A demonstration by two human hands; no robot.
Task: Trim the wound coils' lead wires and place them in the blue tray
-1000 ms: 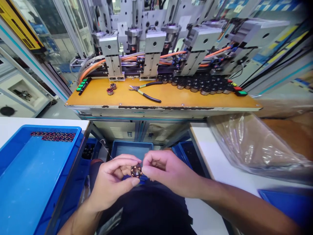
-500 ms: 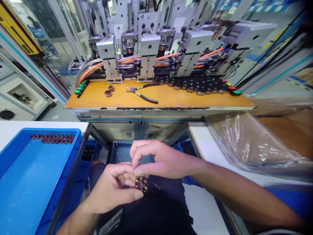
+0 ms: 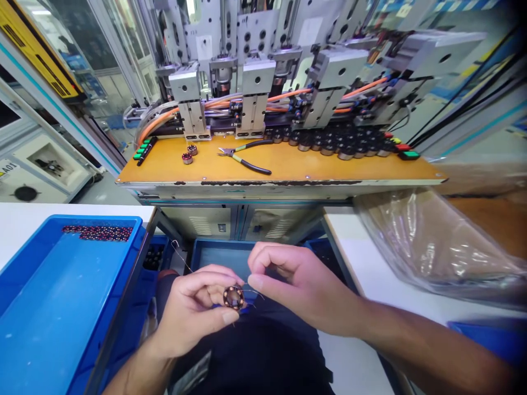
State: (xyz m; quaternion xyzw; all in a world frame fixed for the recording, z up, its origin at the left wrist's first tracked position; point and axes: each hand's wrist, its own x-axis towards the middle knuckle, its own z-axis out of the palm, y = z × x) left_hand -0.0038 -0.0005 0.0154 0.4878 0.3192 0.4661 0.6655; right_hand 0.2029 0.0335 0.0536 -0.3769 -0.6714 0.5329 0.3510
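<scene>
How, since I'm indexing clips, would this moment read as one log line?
left hand: holds wound ring | right hand: near its loose wires | pliers: on orange worktop

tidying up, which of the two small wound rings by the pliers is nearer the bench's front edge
The left ring; the other ring sits behind it, closer to the machine.

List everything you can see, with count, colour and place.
wound ring: one, black and copper, in left fingers
pliers: one, black and yellow grips, benchtop centre
round parts: two, reddish, left of pliers
capped cylinders: many, black over metal, benchtop right
pen: one, black, benchtop left
benchtop: one, orange, below machine
machine: one, silver, behind
tray: one, blue, left table
small parts: many, dark red, in tray
plastic bag: one, clear, right table
left hand: one, holding ring
right hand: one, beside ring
</scene>
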